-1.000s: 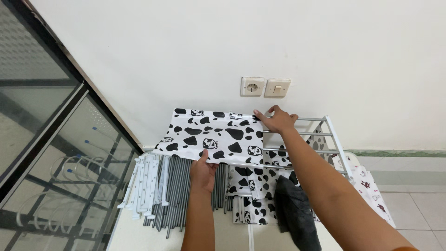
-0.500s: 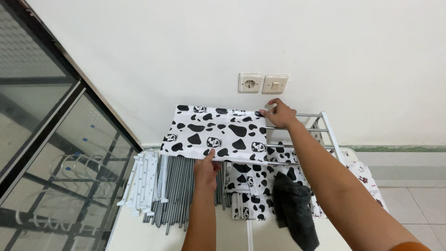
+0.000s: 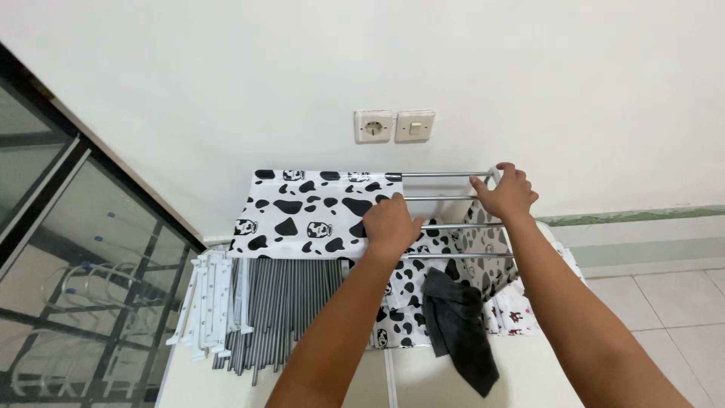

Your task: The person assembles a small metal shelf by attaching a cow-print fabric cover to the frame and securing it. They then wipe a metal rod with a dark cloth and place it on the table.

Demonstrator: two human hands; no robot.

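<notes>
A white sheet with black cow spots [image 3: 302, 211] lies flat over the left part of a rack of grey metal rods [image 3: 445, 198]. My left hand [image 3: 390, 224] rests on the sheet's right edge, fingers curled down on it. My right hand [image 3: 504, 192] grips the white end piece at the rack's far right corner. More of the spotted material [image 3: 411, 302] hangs and lies under the rods.
A dark grey cloth [image 3: 457, 329] lies on the floor below the rack. Several grey rods [image 3: 279, 306] and white plastic brackets [image 3: 211, 298] lie to the left. A socket and a switch [image 3: 394, 125] sit on the white wall. A black-framed glass door [image 3: 68, 249] stands at left.
My left hand moved from the sheet's near edge up to its right edge. My right hand slid from the sheet's far corner rightward to the rack's end piece. The view shifted right.
</notes>
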